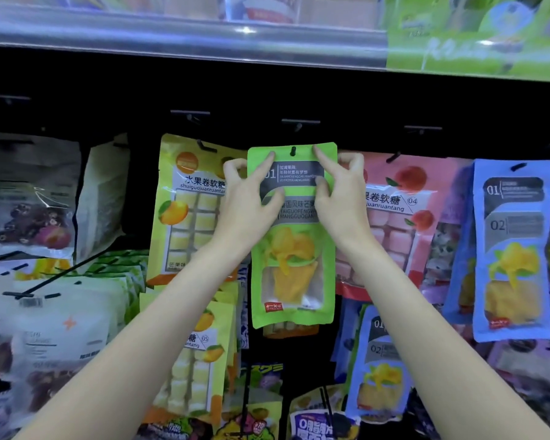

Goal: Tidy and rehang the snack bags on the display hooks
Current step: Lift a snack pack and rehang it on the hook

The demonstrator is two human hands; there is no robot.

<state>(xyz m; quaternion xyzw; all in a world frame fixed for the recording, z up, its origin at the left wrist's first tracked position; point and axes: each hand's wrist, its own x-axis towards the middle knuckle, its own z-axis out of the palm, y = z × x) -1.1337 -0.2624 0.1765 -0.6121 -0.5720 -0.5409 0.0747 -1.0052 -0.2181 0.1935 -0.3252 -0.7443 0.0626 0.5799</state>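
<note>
Both our left hand (246, 198) and right hand (338, 193) pinch the green mango bag (294, 274) at centre frame on its hook (293, 150); a hasty release could tear the hole or tilt the bag.

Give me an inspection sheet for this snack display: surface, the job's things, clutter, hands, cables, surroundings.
Surface: dark back panel with rows of black hooks.
Job's things: green mango bag upright, the hook tip showing through its top hole; yellow fruit-candy bag hangs to its left, pink candy bag to its right, blue mango bag further right.
Clutter: white pouches on a lower peg at left; more bags crowd the rows below.
Hands: left hand and right hand each pinch the green bag's upper part, forefingers near its top edge.
Cables: nothing seen.
Surroundings: shelf edge above, blurred green packaging on it at right.
</note>
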